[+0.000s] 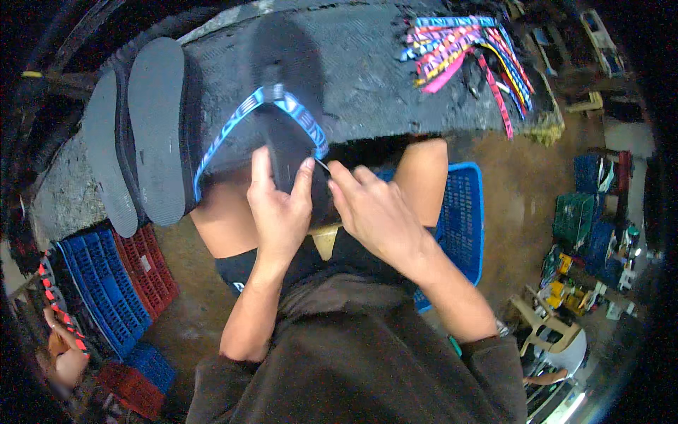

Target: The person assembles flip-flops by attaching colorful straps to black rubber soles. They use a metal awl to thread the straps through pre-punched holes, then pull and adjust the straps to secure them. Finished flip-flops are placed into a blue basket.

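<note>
My left hand (279, 215) grips the heel end of a dark flip-flop sole (286, 159), with the thumb and forefinger on either side. A blue patterned strap (244, 109) forms a V across that sole. One strap end hangs loose at the left, and the other meets the sole's right edge by my right hand. My right hand (378, 215) is closed in a pinch on a thin pale pin-like piece (321, 164) at that edge. The front of the sole is blurred and rests over the dark work surface (360, 78).
Grey flip-flop soles (157, 131) lie stacked at the left. Several colourful straps (466, 53) are bundled at the far right. A blue basket (466, 226) stands beside my right leg. Blue and red crates (106, 290), a stool (544, 325) and another person's hand (67, 360) are around.
</note>
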`<act>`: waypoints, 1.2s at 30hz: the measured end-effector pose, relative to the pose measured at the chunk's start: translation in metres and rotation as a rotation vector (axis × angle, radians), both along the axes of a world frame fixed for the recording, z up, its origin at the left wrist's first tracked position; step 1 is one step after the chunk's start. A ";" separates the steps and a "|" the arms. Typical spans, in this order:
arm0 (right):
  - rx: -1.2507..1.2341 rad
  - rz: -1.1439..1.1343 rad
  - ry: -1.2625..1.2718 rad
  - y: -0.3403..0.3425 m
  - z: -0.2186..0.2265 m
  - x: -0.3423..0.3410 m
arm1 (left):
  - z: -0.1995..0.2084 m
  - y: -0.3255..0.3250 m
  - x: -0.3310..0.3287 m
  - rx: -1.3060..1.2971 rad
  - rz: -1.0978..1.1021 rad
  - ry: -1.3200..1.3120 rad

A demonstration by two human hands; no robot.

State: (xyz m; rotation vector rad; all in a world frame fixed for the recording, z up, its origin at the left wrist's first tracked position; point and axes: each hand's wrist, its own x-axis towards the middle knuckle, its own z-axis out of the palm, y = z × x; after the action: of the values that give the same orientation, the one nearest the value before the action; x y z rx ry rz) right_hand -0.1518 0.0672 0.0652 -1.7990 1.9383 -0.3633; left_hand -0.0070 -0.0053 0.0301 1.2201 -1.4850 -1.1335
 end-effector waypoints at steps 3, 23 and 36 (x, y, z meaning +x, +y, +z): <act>0.053 0.137 0.200 -0.027 0.029 0.001 | -0.001 0.005 0.000 -0.170 -0.026 -0.148; -0.357 -0.945 -1.752 0.041 -0.027 0.004 | 0.089 0.057 -0.038 0.002 -0.358 0.028; -0.384 -0.639 -1.813 0.058 -0.036 0.029 | 0.100 0.059 -0.055 0.184 -0.291 0.182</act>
State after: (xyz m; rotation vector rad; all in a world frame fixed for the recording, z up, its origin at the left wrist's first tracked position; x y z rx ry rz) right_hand -0.1231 0.1249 0.0292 -0.2631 0.8810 -1.8029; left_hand -0.0618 0.0540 0.1303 1.0095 -1.4745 -1.5621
